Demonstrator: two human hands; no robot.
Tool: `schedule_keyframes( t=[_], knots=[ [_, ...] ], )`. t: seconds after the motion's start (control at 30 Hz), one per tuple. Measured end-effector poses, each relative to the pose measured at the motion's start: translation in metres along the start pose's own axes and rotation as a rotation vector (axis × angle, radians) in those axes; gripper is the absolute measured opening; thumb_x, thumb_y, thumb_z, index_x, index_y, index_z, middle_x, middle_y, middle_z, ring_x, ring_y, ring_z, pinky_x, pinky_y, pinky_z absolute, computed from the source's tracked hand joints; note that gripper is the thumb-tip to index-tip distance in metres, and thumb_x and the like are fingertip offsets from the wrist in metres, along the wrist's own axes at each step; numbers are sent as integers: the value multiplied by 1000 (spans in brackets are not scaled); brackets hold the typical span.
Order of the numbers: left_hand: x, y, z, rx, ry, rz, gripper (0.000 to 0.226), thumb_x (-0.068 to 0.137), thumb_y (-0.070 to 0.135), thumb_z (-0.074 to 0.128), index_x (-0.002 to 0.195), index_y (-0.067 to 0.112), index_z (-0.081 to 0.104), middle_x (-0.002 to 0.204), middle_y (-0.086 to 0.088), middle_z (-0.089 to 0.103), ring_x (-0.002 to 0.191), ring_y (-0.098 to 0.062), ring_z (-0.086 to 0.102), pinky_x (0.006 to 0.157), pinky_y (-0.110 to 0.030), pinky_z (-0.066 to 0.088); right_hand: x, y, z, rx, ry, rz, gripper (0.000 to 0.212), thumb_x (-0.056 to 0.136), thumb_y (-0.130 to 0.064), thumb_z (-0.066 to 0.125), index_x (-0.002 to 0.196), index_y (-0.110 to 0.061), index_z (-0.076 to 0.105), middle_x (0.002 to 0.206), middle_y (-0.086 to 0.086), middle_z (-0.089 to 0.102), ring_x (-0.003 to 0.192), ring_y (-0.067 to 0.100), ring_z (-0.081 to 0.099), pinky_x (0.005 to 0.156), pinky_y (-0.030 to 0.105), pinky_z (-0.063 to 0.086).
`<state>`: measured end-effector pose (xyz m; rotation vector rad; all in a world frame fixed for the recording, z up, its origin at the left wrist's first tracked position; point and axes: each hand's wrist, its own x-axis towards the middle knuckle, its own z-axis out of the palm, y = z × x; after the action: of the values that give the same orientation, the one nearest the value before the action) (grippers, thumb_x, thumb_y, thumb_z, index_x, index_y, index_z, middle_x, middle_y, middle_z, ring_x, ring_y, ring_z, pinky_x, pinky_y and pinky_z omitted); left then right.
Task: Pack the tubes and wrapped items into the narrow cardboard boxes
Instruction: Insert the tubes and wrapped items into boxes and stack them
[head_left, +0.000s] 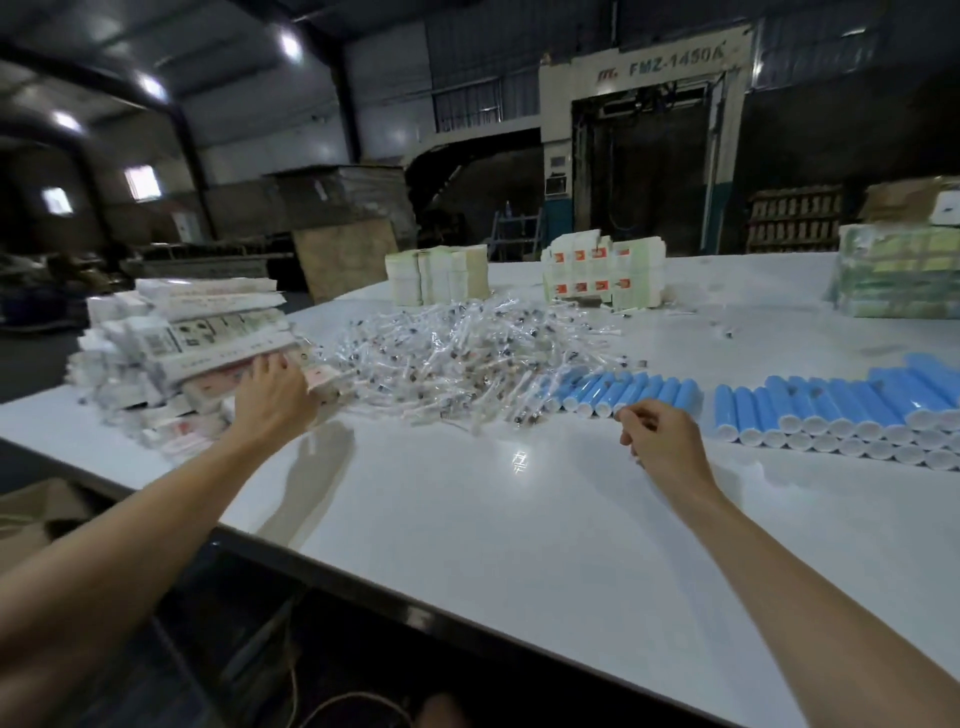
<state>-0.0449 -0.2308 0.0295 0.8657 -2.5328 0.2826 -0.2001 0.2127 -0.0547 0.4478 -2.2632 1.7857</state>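
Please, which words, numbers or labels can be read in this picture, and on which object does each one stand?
"FMZ-1450A": top panel of the large cream-coloured machine at the back.
Small logo beside it: blurred.
Print on the white narrow cardboard boxes piled at left: too blurred.
Red marks on the pale flattened cartons: unreadable.
Blue plastic tubes: no text visible.
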Motion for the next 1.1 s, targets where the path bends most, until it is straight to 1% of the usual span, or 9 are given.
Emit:
schedule_keyframes(
  t=[0.33, 0.57, 0.63, 0.73, 0.8, 0.9, 0.97, 1.03, 1.1],
  knots=[
    [-3, -38, 11, 57, -30, 74, 51, 104, 30, 66, 144, 2, 50, 142, -23, 62, 129, -44, 58, 104, -55, 49, -6, -6, -2, -20, -30, -25, 20, 102, -18, 62, 86, -22, 74, 71, -1, 69, 67, 15, 62, 68, 37, 52],
    [-1, -31, 4, -137, 154, 147, 55, 97, 12, 76, 140, -9, 48, 121, -33, 57, 79, -49, 67, 57, -53, 53, -7, -10, -3, -29, -25, -18, 19, 102, -17, 62, 89, -19, 74, 74, 2, 70, 68, 15, 61, 68, 36, 51],
    [-3, -19, -5, -209, 190, 201, 68, 97, 15, 77, 150, -8, 41, 128, -33, 52, 85, -51, 65, 59, -56, 58, -6, -10, -2, -28, -22, -17, 18, 102, -16, 62, 90, -17, 74, 74, 3, 70, 67, 14, 61, 68, 35, 50],
    [-10, 11, -20, -464, 150, 206, 86, 96, 24, 81, 162, -1, 30, 141, -29, 46, 107, -45, 61, 78, -58, 59, -6, -10, -1, -32, -17, -12, 18, 102, -16, 61, 90, -17, 74, 74, 3, 70, 66, 14, 60, 67, 34, 50],
    [-15, 37, -31, -651, 82, 198, 92, 92, 27, 85, 164, 7, 31, 143, -21, 49, 115, -35, 59, 78, -45, 57, -6, -10, 0, -37, -12, -8, 19, 102, -17, 61, 89, -18, 74, 73, 2, 70, 65, 13, 59, 67, 34, 50],
    [-23, 80, -37, -951, -82, 287, 65, 91, 24, 85, 146, 13, 53, 124, -2, 65, 101, -16, 69, 82, -34, 62, -7, -11, -1, -51, -6, -6, 20, 102, -17, 61, 87, -19, 74, 72, 1, 69, 63, 12, 58, 66, 35, 50],
    [-27, 111, -41, -1132, -164, 263, 51, 93, 25, 83, 136, 20, 56, 113, 9, 67, 88, -6, 71, 70, -23, 62, -8, -12, -2, -82, 9, -7, 20, 102, -16, 60, 86, -18, 73, 72, 0, 69, 65, 15, 60, 67, 40, 53],
    [-29, 145, -44, -1288, -243, 241, 43, 95, 28, 81, 130, 24, 56, 111, 5, 69, 80, -5, 75, 60, -15, 58, -10, -12, -3, -188, 45, -15, 17, 102, -18, 59, 91, -19, 72, 78, -3, 70, 74, 18, 66, 73, 42, 55],
    [-34, 179, -45, -1416, -355, 255, 36, 96, 36, 78, 125, 24, 61, 109, 0, 75, 80, -3, 77, 66, -21, 63, -11, -12, -6, -397, 87, -31, 15, 102, -19, 56, 107, -22, 70, 96, -4, 71, 88, 20, 67, 75, 38, 53]
  ],
)
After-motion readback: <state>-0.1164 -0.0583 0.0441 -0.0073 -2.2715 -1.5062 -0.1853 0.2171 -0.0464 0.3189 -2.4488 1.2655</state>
